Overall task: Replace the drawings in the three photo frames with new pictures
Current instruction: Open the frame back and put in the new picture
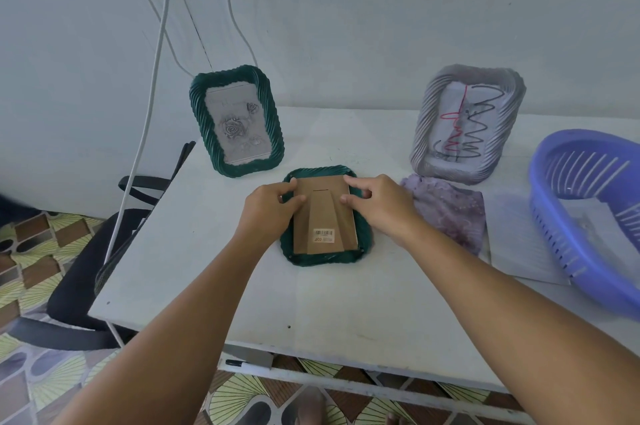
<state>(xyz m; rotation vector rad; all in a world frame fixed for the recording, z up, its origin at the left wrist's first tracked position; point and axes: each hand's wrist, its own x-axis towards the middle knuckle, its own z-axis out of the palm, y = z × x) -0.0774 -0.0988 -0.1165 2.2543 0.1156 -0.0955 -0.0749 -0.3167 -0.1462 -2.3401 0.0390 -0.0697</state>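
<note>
A green photo frame [364, 240] lies face down in the middle of the white table [214, 293], its brown cardboard back [323, 216] and folded stand facing up. My left hand [268, 208] pinches the back's upper left edge with curled fingers. My right hand [377, 202] does the same at the upper right edge. A second green frame [197, 105] with a grey rose picture stands at the back left. A grey frame [431, 92] holding a scribbled drawing leans at the back right.
A purple patterned picture [450, 213] lies right of the face-down frame, beside white paper sheets [519, 244]. A blue plastic basket [554, 216] sits at the right edge. White cables [152, 78] hang down the wall on the left; a black chair [79, 279] stands beside the table.
</note>
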